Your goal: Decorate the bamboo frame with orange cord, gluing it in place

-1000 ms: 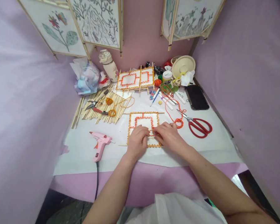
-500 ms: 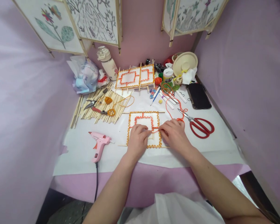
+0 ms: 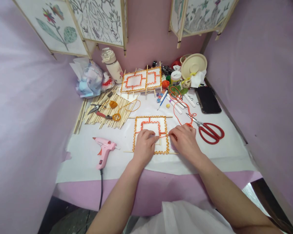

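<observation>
A small white paper panel (image 3: 150, 122) on a stick frame lies on the white sheet, edged with orange wavy cord and an inner red-orange cord square. My left hand (image 3: 144, 148) rests on its lower half, fingers curled and pressing the red-orange cord (image 3: 163, 136) down near the square's right side. My right hand (image 3: 184, 140) is at the panel's right edge, fingers pinched on the same cord, which runs taut from the left fingertips and trails off up to the right.
A pink glue gun (image 3: 104, 151) lies to the left, red scissors (image 3: 208, 130) to the right. Bamboo sticks (image 3: 104, 112) with pliers and cord coils lie at back left. Finished panels (image 3: 141, 79), a bottle, markers, a black phone (image 3: 208, 99) and a bowl crowd the back.
My right hand has slid right, off the panel to its edge, drawing the red-orange cord taut. The left hand has stayed pressed on the panel.
</observation>
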A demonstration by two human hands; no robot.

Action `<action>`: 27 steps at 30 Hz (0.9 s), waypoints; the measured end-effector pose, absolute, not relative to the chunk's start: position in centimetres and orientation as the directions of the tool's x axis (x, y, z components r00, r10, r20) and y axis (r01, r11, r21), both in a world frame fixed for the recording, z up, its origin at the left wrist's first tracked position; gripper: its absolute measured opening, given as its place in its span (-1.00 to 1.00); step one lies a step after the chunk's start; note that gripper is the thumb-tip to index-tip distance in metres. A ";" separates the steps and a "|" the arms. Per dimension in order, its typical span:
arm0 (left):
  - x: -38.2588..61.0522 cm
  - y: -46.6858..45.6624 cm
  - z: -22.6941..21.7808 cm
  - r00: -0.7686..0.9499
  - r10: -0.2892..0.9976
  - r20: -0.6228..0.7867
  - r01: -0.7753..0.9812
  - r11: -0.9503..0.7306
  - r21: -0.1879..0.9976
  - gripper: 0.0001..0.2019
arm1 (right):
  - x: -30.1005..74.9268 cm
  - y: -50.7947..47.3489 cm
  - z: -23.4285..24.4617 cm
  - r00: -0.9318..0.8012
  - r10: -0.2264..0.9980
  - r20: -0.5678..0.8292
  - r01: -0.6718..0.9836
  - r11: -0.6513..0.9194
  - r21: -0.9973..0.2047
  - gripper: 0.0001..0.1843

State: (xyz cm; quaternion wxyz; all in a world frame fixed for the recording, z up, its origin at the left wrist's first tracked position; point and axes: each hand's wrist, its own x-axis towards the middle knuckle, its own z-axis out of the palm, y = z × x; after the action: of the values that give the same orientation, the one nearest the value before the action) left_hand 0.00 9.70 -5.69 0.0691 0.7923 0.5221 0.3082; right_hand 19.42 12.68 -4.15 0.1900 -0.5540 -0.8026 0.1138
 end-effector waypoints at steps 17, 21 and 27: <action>-0.2 9.7 -5.7 0.233 0.848 0.476 0.764 -0.462 0.450 -0.72 | 19.6 12.6 -4.4 -0.282 0.944 0.173 0.863 0.329 -0.385 -0.85; -0.1 9.6 -5.5 0.244 0.847 0.473 0.771 -0.465 0.436 -0.70 | 19.5 12.6 -4.4 -0.284 0.943 0.175 0.858 0.331 -0.392 -0.84; 0.0 9.6 -5.7 0.263 0.858 0.441 0.786 -0.456 0.419 -0.71 | 19.7 12.6 -4.2 -0.277 0.948 0.154 0.854 0.316 -0.413 -0.82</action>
State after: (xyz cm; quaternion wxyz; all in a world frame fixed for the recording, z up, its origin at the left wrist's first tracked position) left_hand 0.03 9.62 -5.67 0.0575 0.7925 0.5186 0.3159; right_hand 19.67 12.63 -4.18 0.1883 -0.5711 -0.7891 0.1252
